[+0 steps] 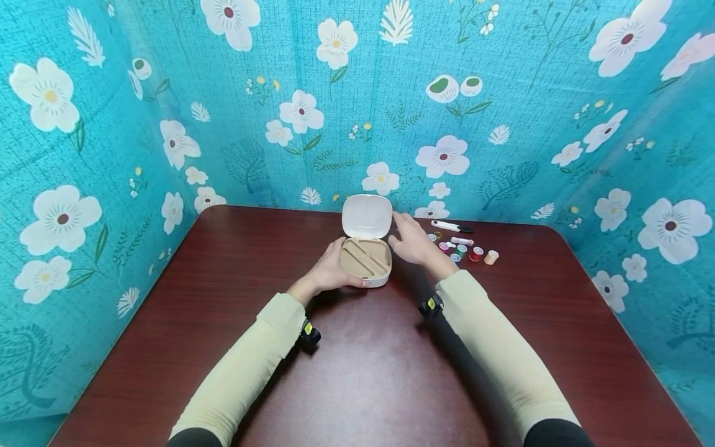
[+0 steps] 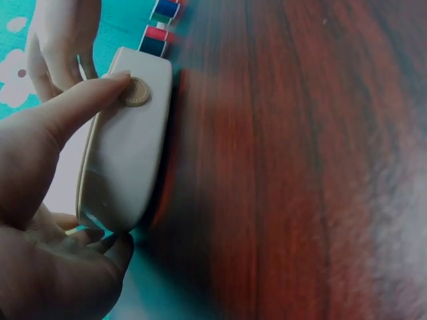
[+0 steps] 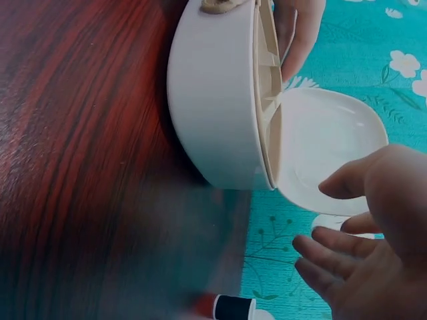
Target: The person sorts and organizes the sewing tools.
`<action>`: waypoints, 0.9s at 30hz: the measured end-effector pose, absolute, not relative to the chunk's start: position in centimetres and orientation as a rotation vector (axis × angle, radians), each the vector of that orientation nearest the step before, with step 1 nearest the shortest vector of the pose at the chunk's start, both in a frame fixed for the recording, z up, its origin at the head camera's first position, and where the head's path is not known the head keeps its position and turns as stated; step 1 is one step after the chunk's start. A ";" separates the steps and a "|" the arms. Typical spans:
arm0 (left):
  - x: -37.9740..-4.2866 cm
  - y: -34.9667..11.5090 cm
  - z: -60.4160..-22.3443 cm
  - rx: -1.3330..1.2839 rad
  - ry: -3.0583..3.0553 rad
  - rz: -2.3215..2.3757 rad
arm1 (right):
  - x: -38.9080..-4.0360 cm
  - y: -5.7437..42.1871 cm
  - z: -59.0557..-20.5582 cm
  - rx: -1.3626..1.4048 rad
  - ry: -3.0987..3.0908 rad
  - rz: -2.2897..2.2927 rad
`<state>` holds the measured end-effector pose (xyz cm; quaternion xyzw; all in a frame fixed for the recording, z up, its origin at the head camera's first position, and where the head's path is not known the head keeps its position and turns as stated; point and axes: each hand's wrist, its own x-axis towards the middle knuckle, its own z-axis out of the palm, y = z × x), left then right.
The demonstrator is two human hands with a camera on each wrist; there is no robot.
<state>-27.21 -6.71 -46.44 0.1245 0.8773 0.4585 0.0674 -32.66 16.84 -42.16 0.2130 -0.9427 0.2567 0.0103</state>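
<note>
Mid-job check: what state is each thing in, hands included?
Left hand: gripping the white box.
Right hand: fingers extended beside the lid; contact unclear.
White box: on the table, open.
Lid: raised, tilted back.
Inner tray: seated in the box, nothing visible inside.
Red spool: upright, wound with thread.
White-and-black tool: lying on the table.

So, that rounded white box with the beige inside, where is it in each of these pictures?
Head view: the rounded white box is near the centre, its white lid open.
Left wrist view: the box left of centre, a round tan disc on its side.
Right wrist view: the box upper middle, its lid at right.
Shared landmark: the dark red wooden table.
</note>
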 end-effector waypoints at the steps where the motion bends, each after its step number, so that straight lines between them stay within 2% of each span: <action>1: -27.3 -6.8 -46.5 0.384 2.643 1.373 | -32.4 16.9 -42.0 0.648 -2.942 0.769; 10: -27.8 -6.9 -46.7 0.419 2.644 1.323 | -31.2 17.1 -41.2 0.652 -2.886 0.692; 27: -27.5 -6.5 -46.8 0.428 2.648 1.338 | -31.5 17.0 -41.0 0.709 -2.904 0.651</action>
